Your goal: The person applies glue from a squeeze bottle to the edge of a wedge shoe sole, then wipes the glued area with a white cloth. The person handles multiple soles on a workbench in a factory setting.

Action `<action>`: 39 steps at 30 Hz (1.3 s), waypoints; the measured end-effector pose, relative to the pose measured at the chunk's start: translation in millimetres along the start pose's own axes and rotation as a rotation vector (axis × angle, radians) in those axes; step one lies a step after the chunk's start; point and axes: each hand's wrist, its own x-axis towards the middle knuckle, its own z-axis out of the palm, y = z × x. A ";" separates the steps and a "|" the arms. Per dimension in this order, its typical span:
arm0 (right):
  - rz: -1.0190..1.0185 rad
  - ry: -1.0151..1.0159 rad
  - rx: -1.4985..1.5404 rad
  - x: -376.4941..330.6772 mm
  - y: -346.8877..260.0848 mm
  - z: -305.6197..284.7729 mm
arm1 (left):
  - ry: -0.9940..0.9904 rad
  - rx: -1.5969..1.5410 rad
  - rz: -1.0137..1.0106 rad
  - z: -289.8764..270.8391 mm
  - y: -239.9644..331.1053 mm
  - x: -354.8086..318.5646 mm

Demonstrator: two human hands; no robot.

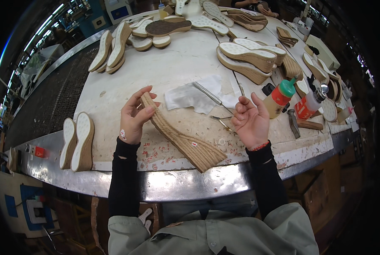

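The left hand (135, 117) pinches a rope-wrapped wedge sole (179, 139) by one end, near the front edge of the desk (109, 95). The right hand (253, 123), half open, is empty.

From the wearer's head, a wide fisheye camera faces down and forward over the grey-green shirt (213, 236), near the left hand (133, 120), right hand (254, 124) and worktable (109, 91).

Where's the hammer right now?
Head view, right side: the hammer lies on the table, to the right of the person's right hand, below and right of the green-capped bottle.
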 end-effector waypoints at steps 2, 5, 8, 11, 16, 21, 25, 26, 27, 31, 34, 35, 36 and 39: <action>0.008 -0.003 -0.019 0.1 0.8 0.5 | 0.015 -0.008 0.008 -1.5 -0.1 -0.1; 0.005 -0.004 -0.025 -1.3 1.9 1.0 | 0.044 -0.001 0.001 -4.0 1.2 -0.1; 0.006 -0.021 -0.050 -2.7 4.1 3.5 | 0.076 -0.004 -0.009 -7.3 2.7 -0.4; 0.018 -0.034 -0.058 -2.2 6.8 2.0 | 0.108 -0.010 -0.018 -12.8 1.4 0.2; 0.002 -0.038 -0.080 -2.2 6.7 -0.1 | 0.151 0.094 0.027 -19.1 -0.5 2.3; -0.037 0.016 -0.126 0.9 10.5 -3.8 | 0.303 0.296 0.285 -16.6 -3.1 0.8; -0.127 0.072 -0.167 3.8 16.3 6.1 | 0.361 0.441 0.602 30.7 28.4 -27.0; -0.178 0.104 -0.172 2.0 13.4 4.4 | 0.304 0.372 0.591 54.8 29.8 -33.3; -0.225 0.134 -0.178 0.9 11.0 3.2 | 0.242 0.378 0.570 81.6 31.1 -41.6; -0.422 0.267 -0.135 4.2 11.1 1.0 | -0.308 0.571 0.459 174.5 27.1 -68.3; -0.521 0.346 -0.159 7.6 7.1 -4.6 | -0.369 0.672 0.479 220.0 -2.8 -84.4; -0.540 0.354 -0.158 9.0 6.7 -4.2 | -0.333 0.730 0.499 225.6 -7.7 -90.7; -0.524 0.390 -0.128 10.4 4.1 -3.3 | -0.311 0.717 0.509 228.6 -9.2 -93.4; -0.575 0.400 -0.046 9.1 1.9 2.2 | -0.345 0.774 0.511 227.4 -8.3 -105.0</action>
